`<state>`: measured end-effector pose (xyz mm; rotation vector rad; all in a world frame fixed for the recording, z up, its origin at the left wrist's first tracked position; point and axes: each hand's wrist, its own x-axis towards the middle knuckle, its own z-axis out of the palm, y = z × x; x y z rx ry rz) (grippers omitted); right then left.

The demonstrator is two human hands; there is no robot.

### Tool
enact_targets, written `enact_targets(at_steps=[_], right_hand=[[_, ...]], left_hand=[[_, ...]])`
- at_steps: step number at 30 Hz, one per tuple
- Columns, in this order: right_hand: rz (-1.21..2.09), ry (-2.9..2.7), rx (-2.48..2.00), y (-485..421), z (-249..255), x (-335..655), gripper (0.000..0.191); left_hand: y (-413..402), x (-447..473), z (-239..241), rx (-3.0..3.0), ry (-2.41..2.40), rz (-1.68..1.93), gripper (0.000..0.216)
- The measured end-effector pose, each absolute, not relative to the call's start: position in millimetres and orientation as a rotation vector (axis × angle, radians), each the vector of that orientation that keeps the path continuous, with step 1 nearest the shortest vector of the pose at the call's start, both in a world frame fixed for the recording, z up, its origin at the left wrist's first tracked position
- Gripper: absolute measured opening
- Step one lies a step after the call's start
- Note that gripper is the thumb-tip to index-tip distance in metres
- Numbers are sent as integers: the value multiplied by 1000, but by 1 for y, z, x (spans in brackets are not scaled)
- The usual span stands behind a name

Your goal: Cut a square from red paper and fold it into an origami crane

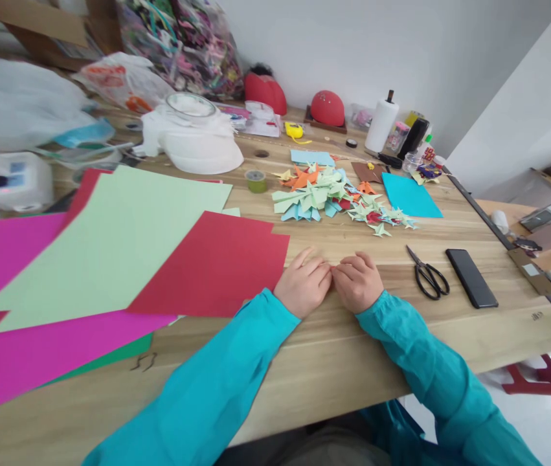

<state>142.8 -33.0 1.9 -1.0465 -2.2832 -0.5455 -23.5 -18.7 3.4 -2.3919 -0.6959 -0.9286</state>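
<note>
A person in turquoise sleeves works at a wooden table, the left hand and right hand brought together near its front edge, fingers curled inward and fingertips meeting. The grip is narrow on both sides — a tiny reddish speck shows where the fingertips join, but the fingers hide the rest, and whether it is a held piece cannot be told. Just beside the left hand lie red sheets, partly over light green sheets, with a broad magenta sheet beneath. Beyond the hands, and apart from them, folded paper pieces in light green, blue, orange and red lie in a loose heap, many with pointed tips; a turquoise sheet rests at the heap's right. To the right of the right hand are black-handled scissors, blades pointing away from the person, and next to them a dark phone lying flat. A roll of green tape sits left of the heap — farther back stand a white cap, a yellow tape measure and a red dome near the wall.
</note>
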Motion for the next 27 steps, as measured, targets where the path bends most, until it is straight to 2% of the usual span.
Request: enact_targets(at_steps=[8, 13, 16, 20, 23, 27], right_hand=[[-568, -2223, -1123, -30, 8, 157, 13], [-622, -2081, -1252, -19, 7, 177, 17], [-613, -1989, -1252, -19, 10, 178, 12], [-487, -2174, -1142, -26, 8, 163, 22], [-519, -2201, -1070, -27, 1, 157, 10], [-494, -2246, -1060, -26, -5, 156, 16]], left_hand=[[-13, -39, 8, -2362, -744, -926, 22], [-3, -55, 5, -2332, -818, -1002, 23], [-1, -58, 3, -2312, -833, -1047, 22], [-5, -48, 0, -2364, -789, -1004, 22], [-9, -39, -2, -2448, -768, -972, 23], [-12, -29, -1, -2510, -775, -936, 23]])
